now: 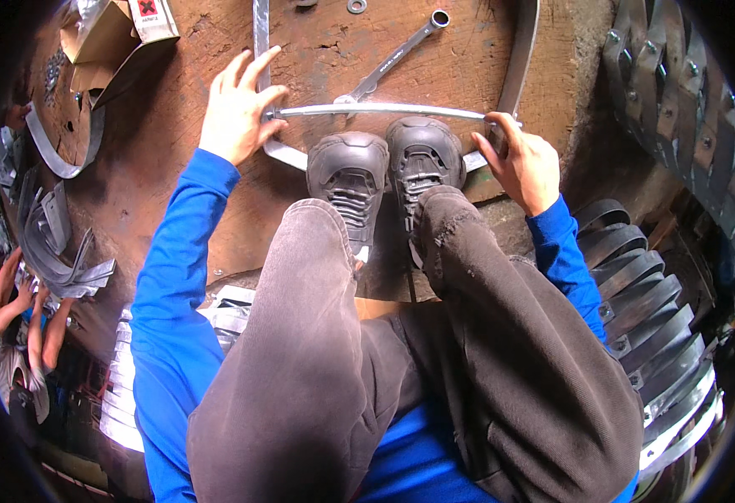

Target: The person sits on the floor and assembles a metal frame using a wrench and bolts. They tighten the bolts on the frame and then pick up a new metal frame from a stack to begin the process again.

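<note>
A thin, slightly curved metal rod (384, 109) spans the two legs of a bent flat steel strip (261, 25), in front of my shoes. At the rod's left end, where a small bolt or nut shows, my left hand (235, 109) has its thumb and forefinger on either side; its other fingers stretch out by the strip's left leg. My right hand (525, 168) has its forefinger bent over the rod's right end and its thumb just below, beside the strip's right leg. My black shoes (349, 163) cover the strip's near bend.
A combination wrench (397, 54) lies beyond the rod, near a washer (356, 7). An opened cardboard box (103, 46) stands far left, above a curved strip (70, 159). Stacked bent steel strips (652, 310) line the right side. Another person's arms (28, 314) show at the left edge.
</note>
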`<control>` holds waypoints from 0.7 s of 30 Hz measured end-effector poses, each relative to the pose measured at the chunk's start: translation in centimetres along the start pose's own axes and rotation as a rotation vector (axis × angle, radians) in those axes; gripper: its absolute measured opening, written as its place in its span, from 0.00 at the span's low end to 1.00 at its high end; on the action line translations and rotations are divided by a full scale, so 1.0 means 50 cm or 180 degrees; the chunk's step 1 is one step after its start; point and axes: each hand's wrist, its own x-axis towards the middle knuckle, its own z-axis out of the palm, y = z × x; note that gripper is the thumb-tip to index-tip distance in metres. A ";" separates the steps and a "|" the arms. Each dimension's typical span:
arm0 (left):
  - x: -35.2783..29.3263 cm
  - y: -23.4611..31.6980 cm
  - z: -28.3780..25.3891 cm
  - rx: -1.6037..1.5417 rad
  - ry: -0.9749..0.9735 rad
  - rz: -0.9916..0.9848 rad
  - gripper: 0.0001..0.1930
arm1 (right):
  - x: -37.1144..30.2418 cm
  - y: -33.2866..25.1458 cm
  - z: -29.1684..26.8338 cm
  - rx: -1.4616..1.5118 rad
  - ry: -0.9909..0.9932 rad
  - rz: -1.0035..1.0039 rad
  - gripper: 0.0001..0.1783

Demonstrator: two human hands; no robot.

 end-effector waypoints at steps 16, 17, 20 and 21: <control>-0.029 0.013 0.009 -0.0513 0.0370 -0.0479 0.29 | 0.007 -0.014 -0.011 -0.0261 0.0123 0.0110 0.24; -0.034 0.006 0.013 -0.0738 0.0402 -0.0447 0.28 | 0.008 -0.013 -0.010 -0.0198 0.0502 -0.0133 0.23; -0.041 0.001 0.028 -0.0781 0.0391 -0.0704 0.25 | -0.006 0.016 0.025 -0.0167 0.0375 -0.0032 0.27; -0.039 0.014 0.023 -0.0675 0.0404 -0.0707 0.24 | -0.007 0.015 0.023 -0.0109 0.0167 0.0167 0.30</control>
